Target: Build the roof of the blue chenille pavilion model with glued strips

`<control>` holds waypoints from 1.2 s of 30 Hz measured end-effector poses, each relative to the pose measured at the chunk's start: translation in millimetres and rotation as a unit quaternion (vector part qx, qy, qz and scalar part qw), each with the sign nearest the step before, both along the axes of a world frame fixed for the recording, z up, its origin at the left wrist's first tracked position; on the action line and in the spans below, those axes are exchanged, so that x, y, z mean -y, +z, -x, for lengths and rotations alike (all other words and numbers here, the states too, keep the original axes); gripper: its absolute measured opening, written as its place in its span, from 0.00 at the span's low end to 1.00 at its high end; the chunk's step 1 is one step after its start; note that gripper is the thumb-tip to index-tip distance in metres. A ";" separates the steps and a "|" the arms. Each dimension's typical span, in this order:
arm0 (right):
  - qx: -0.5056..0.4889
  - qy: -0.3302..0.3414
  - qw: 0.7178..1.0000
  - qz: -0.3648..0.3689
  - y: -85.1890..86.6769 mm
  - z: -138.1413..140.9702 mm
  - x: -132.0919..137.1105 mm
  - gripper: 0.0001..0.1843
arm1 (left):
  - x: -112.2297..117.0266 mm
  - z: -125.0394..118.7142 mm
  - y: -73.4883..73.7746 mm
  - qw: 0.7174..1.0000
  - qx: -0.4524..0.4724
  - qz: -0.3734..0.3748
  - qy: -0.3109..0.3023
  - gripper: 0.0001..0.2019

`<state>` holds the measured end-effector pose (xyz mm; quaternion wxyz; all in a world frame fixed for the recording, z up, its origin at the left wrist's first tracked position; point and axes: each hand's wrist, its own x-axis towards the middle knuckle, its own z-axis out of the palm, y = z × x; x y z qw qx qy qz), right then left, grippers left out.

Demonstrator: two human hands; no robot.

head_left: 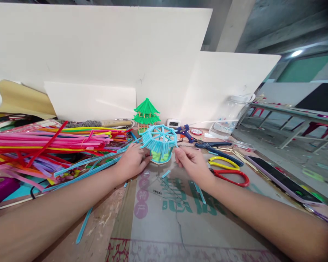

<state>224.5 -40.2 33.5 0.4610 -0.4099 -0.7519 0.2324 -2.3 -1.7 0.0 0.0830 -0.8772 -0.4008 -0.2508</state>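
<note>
A small pavilion model [159, 137], its roof wrapped in light-blue pipe cleaners, stands upright on a board with a green floor. The roof top is an open ring with spokes. My left hand [135, 160] is closed at the model's left side, fingers curled against the roof edge and base. On the right, my right hand [192, 163] pinches the lower corner of the roof between thumb and forefinger. Their fingertips are partly hidden. Beneath the model, a short blue pipe-cleaner piece [166, 174] lies on the printed sheet [158, 225]. Behind stands a green tiered-roof model [147, 112].
Bundles of coloured pipe cleaners [49, 140] crowd the left. To the right lie a blue glue gun [186, 133], dark-blue pliers [213, 146], red-handled scissors [232, 176], a phone [281, 178] and a clear plastic jug [225, 118]. A small digital timer [174, 123] stands behind the model.
</note>
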 end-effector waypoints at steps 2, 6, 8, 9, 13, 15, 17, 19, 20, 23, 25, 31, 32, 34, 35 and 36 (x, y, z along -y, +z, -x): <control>0.033 -0.045 0.993 -0.107 13.0 -8.1 -2.7 0.18 | -0.1 0.4 -0.1 1.000 -0.002 -0.004 0.000 0.13; 0.144 -0.036 0.966 -0.212 43.5 -23.3 -10.0 0.10 | 1.0 1.0 0.2 1.000 -0.013 -0.019 0.001 0.11; 0.201 -0.009 0.953 -0.228 54.6 -28.6 -11.2 0.11 | 1.9 1.0 0.6 1.000 -0.015 -0.028 -0.002 0.10; 0.225 0.003 0.947 -0.229 58.4 -30.4 -10.7 0.11 | 2.5 1.0 0.9 0.999 -0.015 -0.033 -0.005 0.11; 0.290 0.026 0.932 -0.215 63.3 -33.1 -4.2 0.13 | 4.5 0.6 2.7 0.998 -0.022 -0.061 -0.013 0.12; 0.311 0.033 0.925 -0.214 62.1 -32.8 -1.3 0.14 | 5.3 0.4 3.5 0.997 -0.026 -0.075 -0.017 0.12; 0.328 0.041 0.917 -0.222 59.7 -32.4 -0.6 0.14 | 5.6 0.3 3.9 0.996 -0.030 -0.084 -0.021 0.12; 0.330 0.040 0.913 -0.234 56.9 -32.0 -2.0 0.12 | 5.5 0.2 3.8 0.995 -0.031 -0.088 -0.023 0.12; 0.325 0.036 0.914 -0.241 55.5 -31.7 -3.2 0.10 | 5.4 0.2 3.6 0.995 -0.031 -0.088 -0.024 0.12; 0.298 0.027 0.916 -0.268 52.6 -30.1 -6.9 0.05 | 5.2 0.2 2.9 0.996 -0.030 -0.086 -0.022 0.12; 0.281 0.030 0.920 -0.272 52.5 -28.3 -7.4 0.05 | 5.1 0.1 2.6 0.996 -0.028 -0.082 -0.022 0.12; 0.105 0.055 0.988 -0.104 66.4 -28.0 2.9 0.07 | 3.9 0.1 2.2 0.999 -0.020 -0.040 -0.010 0.11; 0.062 0.069 0.994 -0.062 70.5 -30.1 4.8 0.09 | 3.6 0.2 2.1 0.999 -0.021 -0.034 -0.007 0.11; 0.011 0.102 0.995 0.007 79.5 -35.4 7.9 0.12 | 3.2 0.1 2.0 0.999 -0.023 -0.026 -0.003 0.11; 0.011 0.111 0.993 0.032 84.0 -38.0 9.1 0.13 | 3.1 0.1 2.0 0.999 -0.025 -0.024 -0.001 0.11; 0.027 0.112 0.992 0.049 88.6 -40.5 10.2 0.15 | 3.1 0.0 2.0 0.999 -0.026 -0.023 0.001 0.11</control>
